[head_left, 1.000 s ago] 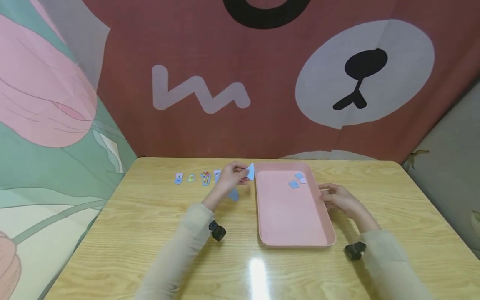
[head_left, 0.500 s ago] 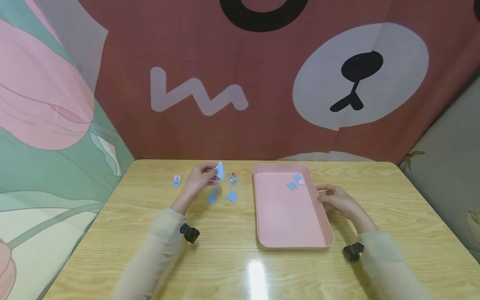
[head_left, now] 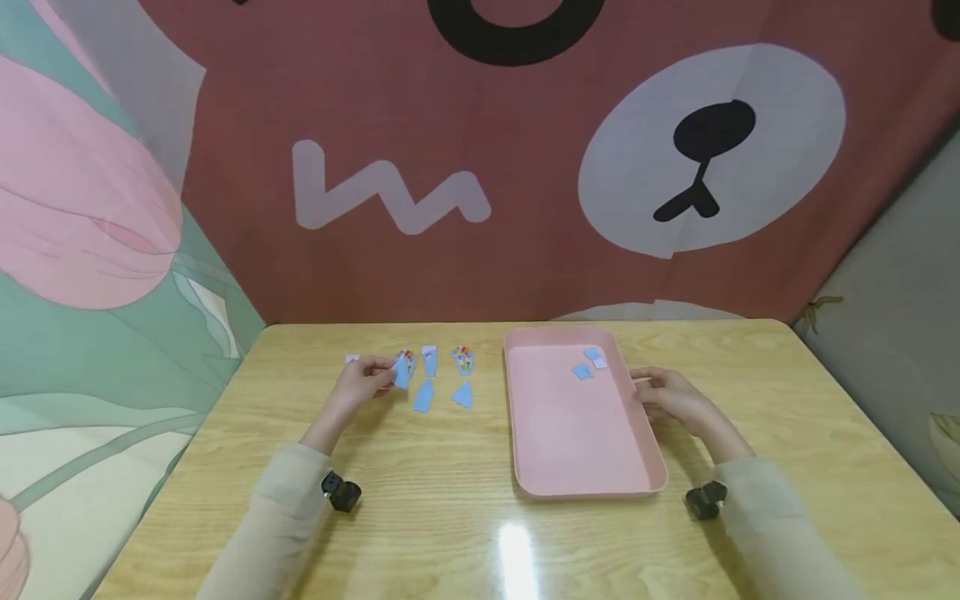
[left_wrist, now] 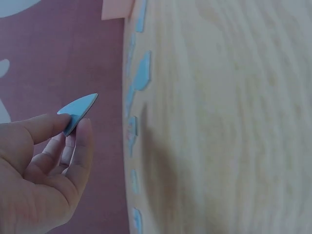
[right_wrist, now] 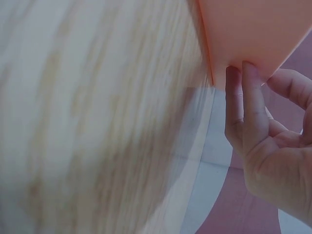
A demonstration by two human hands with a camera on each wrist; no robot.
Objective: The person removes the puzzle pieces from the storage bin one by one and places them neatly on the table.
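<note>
In the head view my left hand [head_left: 362,382] pinches a light-blue pointed flat piece [head_left: 402,373] between thumb and fingertips. The left wrist view shows this piece [left_wrist: 79,111] raised off the table, its tip pointing away from the hand. Behind it lies a multicoloured patterned piece [head_left: 407,357], partly covered. To the right are a blue-and-white piece [head_left: 430,362], another multicoloured piece [head_left: 463,360] and two plain blue pieces, one long [head_left: 423,397], one triangular [head_left: 462,395]. My right hand [head_left: 678,402] touches the pink tray's [head_left: 585,446] right wall, fingertips against its outside [right_wrist: 253,34].
Several small blue and whitish pieces [head_left: 583,371] lie in the tray's far right part. A pale piece [head_left: 352,358] shows beyond the left hand. The wooden table [head_left: 427,500] ends at a printed cloth [head_left: 450,275] behind.
My left hand has moved left with the blue piece, from the tray's left rim to the left part of the row. My right hand and the tray have stayed in place.
</note>
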